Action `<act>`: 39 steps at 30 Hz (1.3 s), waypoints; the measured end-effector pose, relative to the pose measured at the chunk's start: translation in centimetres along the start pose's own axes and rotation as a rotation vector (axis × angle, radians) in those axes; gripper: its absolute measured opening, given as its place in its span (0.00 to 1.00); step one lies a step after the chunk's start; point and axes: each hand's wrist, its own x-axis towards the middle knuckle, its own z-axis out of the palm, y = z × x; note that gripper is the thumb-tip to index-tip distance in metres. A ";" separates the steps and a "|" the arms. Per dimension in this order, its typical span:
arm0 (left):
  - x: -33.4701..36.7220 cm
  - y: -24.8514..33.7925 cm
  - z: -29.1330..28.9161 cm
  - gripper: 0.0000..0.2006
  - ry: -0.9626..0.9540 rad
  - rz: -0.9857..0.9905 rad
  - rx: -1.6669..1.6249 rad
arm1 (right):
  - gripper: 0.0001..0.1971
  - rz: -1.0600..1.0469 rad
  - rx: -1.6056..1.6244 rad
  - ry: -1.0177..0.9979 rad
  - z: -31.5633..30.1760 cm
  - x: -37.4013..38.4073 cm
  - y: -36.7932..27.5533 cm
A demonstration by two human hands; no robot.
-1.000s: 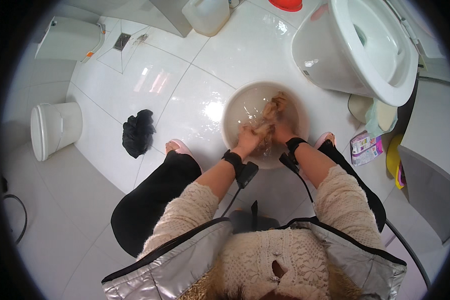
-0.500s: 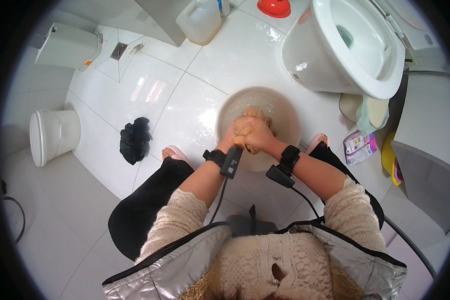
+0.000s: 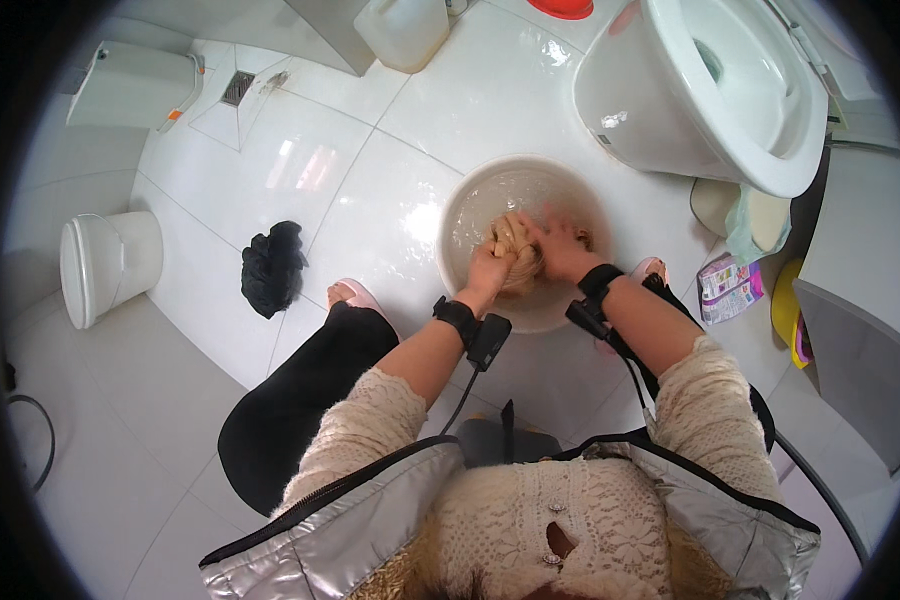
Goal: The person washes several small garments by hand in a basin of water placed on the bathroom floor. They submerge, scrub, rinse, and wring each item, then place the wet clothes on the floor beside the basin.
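A pale basin of water stands on the floor in front of me. Bunched, wet tan cloth is in it, its folds twisted together. My left hand is closed around the near left side of this cloth. On the other side, my right hand is over the basin with its fingers spread, slightly blurred, beside the cloth. A small dark patch shows by the right fingers; I cannot make out what it is. Each wrist wears a black strap with a small cabled box.
A bunched black cloth lies on the tiles at left, with a lidded white bucket beyond it. The toilet stands at far right, a translucent jug at the back. A purple-white packet lies right, near a grey cabinet.
Both hands were together squeezing the tan cloth. Now they are apart: the right has let go and moved right with its fingers spread, while the left keeps its hold. The view has shifted slightly.
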 end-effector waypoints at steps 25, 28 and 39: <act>-1.1 4.4 -1.4 0.20 -0.318 0.170 -0.115 | 0.13 -0.190 0.831 0.373 -0.9 -0.5 -4.7; -2.1 4.7 0.5 0.17 -0.135 -0.491 -0.745 | 0.16 -0.093 0.916 0.333 -0.8 -1.0 -2.4; -8.9 10.3 -0.8 0.17 -0.248 -0.392 -0.384 | 0.37 -0.106 0.394 0.361 -8.9 -12.2 -3.8</act>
